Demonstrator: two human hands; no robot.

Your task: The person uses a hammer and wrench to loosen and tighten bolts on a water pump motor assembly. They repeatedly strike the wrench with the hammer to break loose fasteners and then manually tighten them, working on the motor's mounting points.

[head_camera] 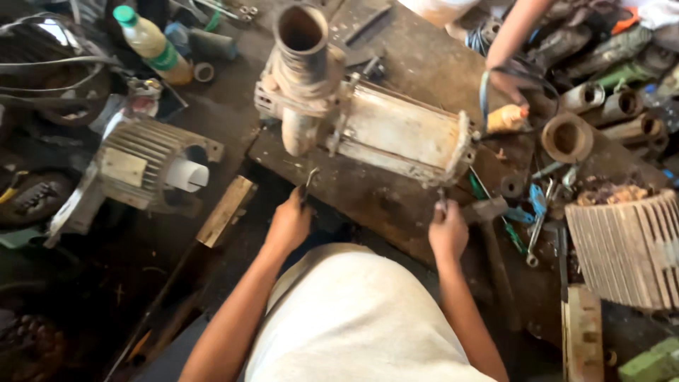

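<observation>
Lying on the dark workbench (pixel 396 42): a worn pump unit (pixel 368 117), pale housing with a wide pipe mouth (pixel 300 32) at one end. Long axis running slantwise, from upper left, at the pipe, down to lower right, at the flanged end plate (pixel 460 152). Placed just ahead of both hands, a little above them in the picture.

Left hand (pixel 288 225) closed around a thin metal tool (pixel 309 180), tip pointing up toward the underside of the pipe end; near, but contact not clear. Right hand (pixel 448 232) closed as well, gripping a slim rod or tool (pixel 441 198) directly below the end plate corner; appears the nearer one to the housing, almost touching it.

Beyond the right end, another person's hand (pixel 506 85) holding blue cord near a small yellowish object (pixel 507 119).

Further out: ribbed motor casing (pixel 145 166) at left with a white roll inside, wooden strip (pixel 226 210) beside it, plastic bottle with green cap (pixel 152 44) at the top left. At right, short pipe pieces (pixel 569 138), spanners (pixel 539 223) and a ribbed cover (pixel 629 244).
</observation>
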